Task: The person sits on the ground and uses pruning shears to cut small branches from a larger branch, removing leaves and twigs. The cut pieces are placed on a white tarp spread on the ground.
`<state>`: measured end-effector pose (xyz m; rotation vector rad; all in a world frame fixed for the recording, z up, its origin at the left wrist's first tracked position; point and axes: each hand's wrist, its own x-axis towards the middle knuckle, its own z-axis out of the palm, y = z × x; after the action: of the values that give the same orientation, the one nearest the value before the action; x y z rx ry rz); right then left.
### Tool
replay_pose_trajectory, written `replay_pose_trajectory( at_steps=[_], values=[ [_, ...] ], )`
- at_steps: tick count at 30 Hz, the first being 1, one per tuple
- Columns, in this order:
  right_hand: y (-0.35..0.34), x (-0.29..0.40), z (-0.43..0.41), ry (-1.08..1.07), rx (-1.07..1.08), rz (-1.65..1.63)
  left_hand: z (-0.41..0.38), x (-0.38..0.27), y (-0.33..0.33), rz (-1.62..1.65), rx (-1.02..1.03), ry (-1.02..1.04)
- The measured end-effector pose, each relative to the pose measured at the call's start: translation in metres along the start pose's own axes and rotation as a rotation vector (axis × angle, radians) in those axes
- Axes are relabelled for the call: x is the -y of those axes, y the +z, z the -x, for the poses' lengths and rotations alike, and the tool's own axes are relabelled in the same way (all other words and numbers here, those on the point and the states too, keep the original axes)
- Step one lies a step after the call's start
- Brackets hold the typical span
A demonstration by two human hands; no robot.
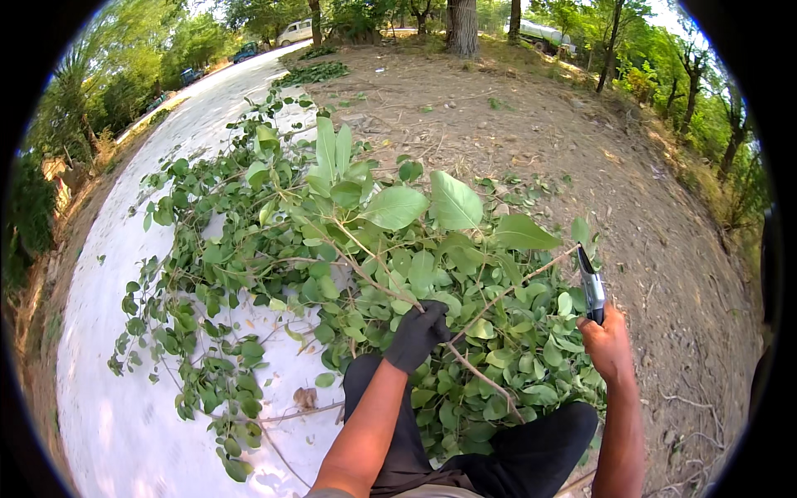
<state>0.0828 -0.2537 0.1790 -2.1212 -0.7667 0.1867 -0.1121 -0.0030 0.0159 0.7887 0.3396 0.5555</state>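
My left hand (418,335), in a black glove, grips a leafy branch (482,375) over my knees. From the fist its leafy shoots reach up and away, and the bare lower stem slants down to the right. A side twig (517,285) forks off to the upper right. Bare and closed around the handles, my right hand (605,342) holds a pair of pruning shears (590,283). The dark blades meet the tip of that side twig; whether they are shut on it is too small to tell. Beneath both hands spreads a pile of cut leafy branches (230,261).
A pale paved road (124,299) runs along the left, bare soil (660,249) along the right. A dry leaf (305,398) lies near my left knee. Farther off are a tree trunk (462,28), a white van (295,32) and a tank truck (540,36).
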Motion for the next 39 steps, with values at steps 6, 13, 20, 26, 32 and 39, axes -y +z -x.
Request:
replay_pose_trajectory(
  at_steps=[6, 13, 20, 26, 32, 39],
  values=[
    [0.002, 0.001, 0.004, 0.100, 0.076, -0.179, -0.001, -0.002, 0.003, 0.004, -0.063, 0.011],
    [0.004, 0.004, 0.011, 0.084, 0.208, -0.178, -0.004, 0.001, 0.000, 0.042, -0.057, 0.012],
    [0.006, 0.013, 0.019, 0.061, 0.290, -0.059, -0.003, 0.001, -0.001, 0.030, -0.075, 0.018],
    [0.007, 0.020, 0.025, -0.006, 0.245, -0.014, -0.001, -0.003, -0.002, 0.000, -0.077, 0.006],
    [0.001, 0.020, 0.028, -0.021, 0.238, 0.084, -0.006, 0.005, -0.001, 0.059, -0.049, 0.022],
    [-0.003, 0.012, 0.027, -0.002, 0.417, 0.195, -0.004, 0.000, 0.004, 0.085, -0.066, -0.011]
  ],
)
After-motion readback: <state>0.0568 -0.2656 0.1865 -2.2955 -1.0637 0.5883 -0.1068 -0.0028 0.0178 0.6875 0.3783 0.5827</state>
